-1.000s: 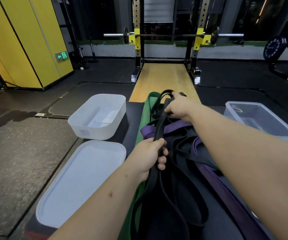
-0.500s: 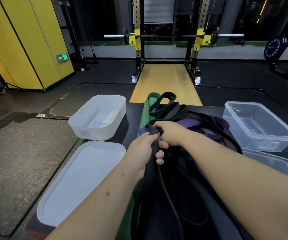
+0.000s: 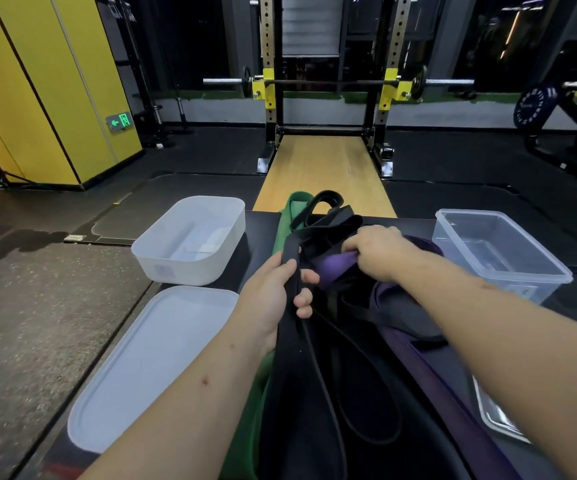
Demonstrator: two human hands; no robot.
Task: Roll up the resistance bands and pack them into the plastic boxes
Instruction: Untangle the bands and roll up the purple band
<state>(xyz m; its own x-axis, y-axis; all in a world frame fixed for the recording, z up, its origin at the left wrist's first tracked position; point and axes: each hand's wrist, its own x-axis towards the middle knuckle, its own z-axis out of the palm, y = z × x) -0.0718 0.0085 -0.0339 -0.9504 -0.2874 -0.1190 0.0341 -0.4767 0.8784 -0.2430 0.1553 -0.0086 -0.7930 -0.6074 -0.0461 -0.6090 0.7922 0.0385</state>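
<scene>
Head view: my left hand (image 3: 269, 296) clamps the black band (image 3: 293, 362); my right hand (image 3: 381, 255), just beyond those fingers, pinches the purple band (image 3: 335, 265).

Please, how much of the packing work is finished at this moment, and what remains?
Done: only preparation. The white box and clear box stand open and empty, with the white lid and clear lid near them. In hand: the left hand grips a black band, and the right hand grips the purple band in the tangle. Left: every band, the green band too, is unrolled and unpacked.
</scene>
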